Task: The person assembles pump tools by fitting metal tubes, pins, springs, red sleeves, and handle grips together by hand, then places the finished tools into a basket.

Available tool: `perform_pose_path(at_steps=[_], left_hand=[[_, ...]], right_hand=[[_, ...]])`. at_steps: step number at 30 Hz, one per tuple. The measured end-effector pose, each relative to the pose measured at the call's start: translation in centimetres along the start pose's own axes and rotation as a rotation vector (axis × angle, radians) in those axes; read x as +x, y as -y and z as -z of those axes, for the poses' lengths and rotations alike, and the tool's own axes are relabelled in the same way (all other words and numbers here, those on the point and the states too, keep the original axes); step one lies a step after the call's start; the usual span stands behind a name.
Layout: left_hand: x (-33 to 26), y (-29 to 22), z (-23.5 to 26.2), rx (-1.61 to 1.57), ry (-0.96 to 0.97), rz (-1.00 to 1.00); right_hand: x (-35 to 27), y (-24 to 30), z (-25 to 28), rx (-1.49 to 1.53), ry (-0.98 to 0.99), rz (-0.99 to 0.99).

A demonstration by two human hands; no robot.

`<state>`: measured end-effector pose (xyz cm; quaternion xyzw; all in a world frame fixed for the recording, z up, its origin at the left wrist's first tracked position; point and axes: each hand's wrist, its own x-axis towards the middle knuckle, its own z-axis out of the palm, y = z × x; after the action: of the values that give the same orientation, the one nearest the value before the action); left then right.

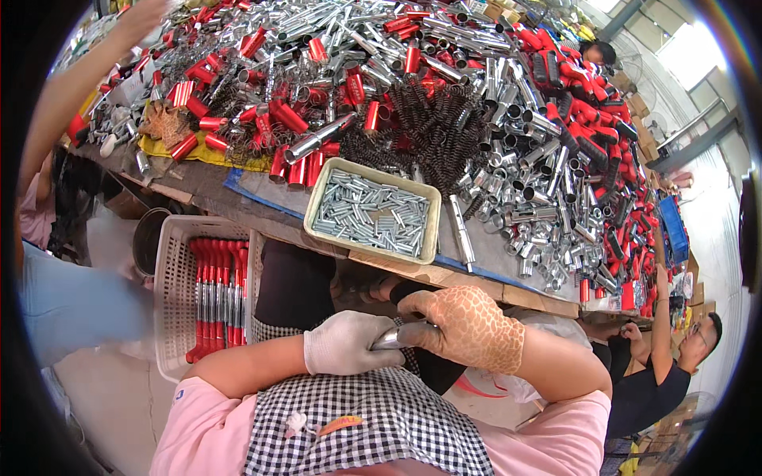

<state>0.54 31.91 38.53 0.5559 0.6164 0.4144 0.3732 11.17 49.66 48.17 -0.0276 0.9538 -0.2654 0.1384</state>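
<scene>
My left hand [343, 343], in a pale grey-white glove, is closed around a shiny metal tube [390, 339] in front of my checked apron. From the other side my right hand [468, 327], in a tan patterned glove, grips the same tube, its fingers partly hiding the end. Just beyond both hands, a cream plastic tray [435, 230] full of short silver pins [369, 214] sits at the table's front edge. To its right, a slim chrome tube [461, 232] lies near that edge.
Heaped over the table are red sleeves [286, 117], dark coil springs [436, 131], chrome tubes [516, 182] and red-and-black handles [583, 119]. A white basket [176, 238] of red-ended tools [214, 297] stands at my left. Other people work at left and right.
</scene>
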Motion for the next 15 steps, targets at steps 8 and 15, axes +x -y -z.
perform_pose_path(at_steps=[8,15], left_hand=[[-0.1,-0.8,1.1,-0.021,0.018,0.051],[-0.4,-0.7,1.5,0.002,-0.046,-0.013]], right_hand=[[-0.1,-1.4,1.2,-0.109,-0.344,0.590],[-0.9,0.6,3.7,-0.116,-0.347,0.268]])
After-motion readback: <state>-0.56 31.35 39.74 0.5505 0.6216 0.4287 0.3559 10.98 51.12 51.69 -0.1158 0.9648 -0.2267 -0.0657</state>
